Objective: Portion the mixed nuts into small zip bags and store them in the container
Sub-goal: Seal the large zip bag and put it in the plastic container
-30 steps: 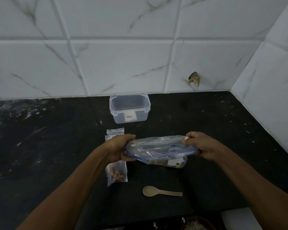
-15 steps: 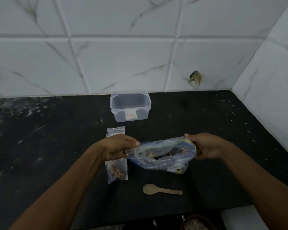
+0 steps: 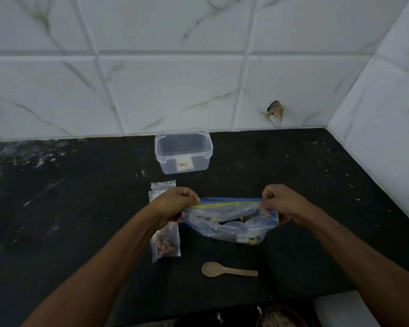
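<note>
While a filled small zip bag (image 3: 166, 244) waits at eight o'clock, the left hand (image 3: 175, 204) and right hand (image 3: 284, 204) pinch the big nut bag (image 3: 229, 220) taut — likely working its zip — container (image 3: 183, 152) open at twelve.

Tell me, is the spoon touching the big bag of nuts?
Apart. The head view shows the spoon lying on the black counter nearer the camera than the big bag, with bare counter showing between them.

Black speckled table (image 3: 69, 208) here. Sitting on it: a clear container (image 3: 183, 152) near the wall, small zip bags (image 3: 163, 187), one with nuts (image 3: 166, 246). A tan spoon (image 3: 227, 270) lies up front.
</note>
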### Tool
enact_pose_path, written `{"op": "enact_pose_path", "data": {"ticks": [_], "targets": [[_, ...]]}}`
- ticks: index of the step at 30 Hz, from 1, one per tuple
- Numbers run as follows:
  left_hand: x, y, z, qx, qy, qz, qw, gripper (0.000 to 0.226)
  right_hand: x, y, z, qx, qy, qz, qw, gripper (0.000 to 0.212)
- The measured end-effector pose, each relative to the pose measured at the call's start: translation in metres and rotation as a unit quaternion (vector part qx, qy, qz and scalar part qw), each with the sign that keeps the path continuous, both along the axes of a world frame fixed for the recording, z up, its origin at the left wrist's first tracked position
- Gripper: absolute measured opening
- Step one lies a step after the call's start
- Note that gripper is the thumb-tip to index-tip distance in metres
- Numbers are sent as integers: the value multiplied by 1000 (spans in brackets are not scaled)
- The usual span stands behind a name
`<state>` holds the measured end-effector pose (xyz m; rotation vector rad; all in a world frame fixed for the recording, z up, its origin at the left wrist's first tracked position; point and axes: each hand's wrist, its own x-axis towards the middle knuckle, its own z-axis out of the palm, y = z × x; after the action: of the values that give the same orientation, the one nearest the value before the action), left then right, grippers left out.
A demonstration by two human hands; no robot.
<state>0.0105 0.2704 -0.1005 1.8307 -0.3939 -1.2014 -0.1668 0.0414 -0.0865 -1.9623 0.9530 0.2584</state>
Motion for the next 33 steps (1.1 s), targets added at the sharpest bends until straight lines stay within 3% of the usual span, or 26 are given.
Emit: {"op": "enact_pose_path", "data": {"ticks": [3,7,9,12,15,19,24,27,29,30,33], "targets": [[2,5,4,-32,100,33,994,17,-2,1,-1,-7,-32,-7,999,11],[13,24,-4,-103,240,23,965,39,-11,-14,5,231,-41,-69,970,22],[16,29,-8,-119,248,29,961,31,-18,-24,5,352,-91,-83,928,38],[14,27,-12,-105,194,61,973,12,-23,-33,-4,426,-152,-52,890,69],[10,19,-13,-88,140,81,983,11,-21,-36,-13,426,-167,-40,888,78],[8,14,-13,-67,123,103,985,12,-20,-33,-13,364,-124,-34,923,40],[-4,3,-4,-63,109,142,982,17,-17,-22,-13,160,-23,-14,987,22],[-8,-1,1,-77,120,160,977,13,-12,-16,-13,40,-35,-20,998,14],[-8,1,5,-112,169,181,962,10,-12,-14,-9,75,-82,-52,992,14],[-7,5,6,-128,207,194,950,10,-13,-15,-7,137,-105,-91,981,16],[-5,19,8,-164,302,218,914,20,-22,-21,-9,371,-162,-213,889,25]]}}
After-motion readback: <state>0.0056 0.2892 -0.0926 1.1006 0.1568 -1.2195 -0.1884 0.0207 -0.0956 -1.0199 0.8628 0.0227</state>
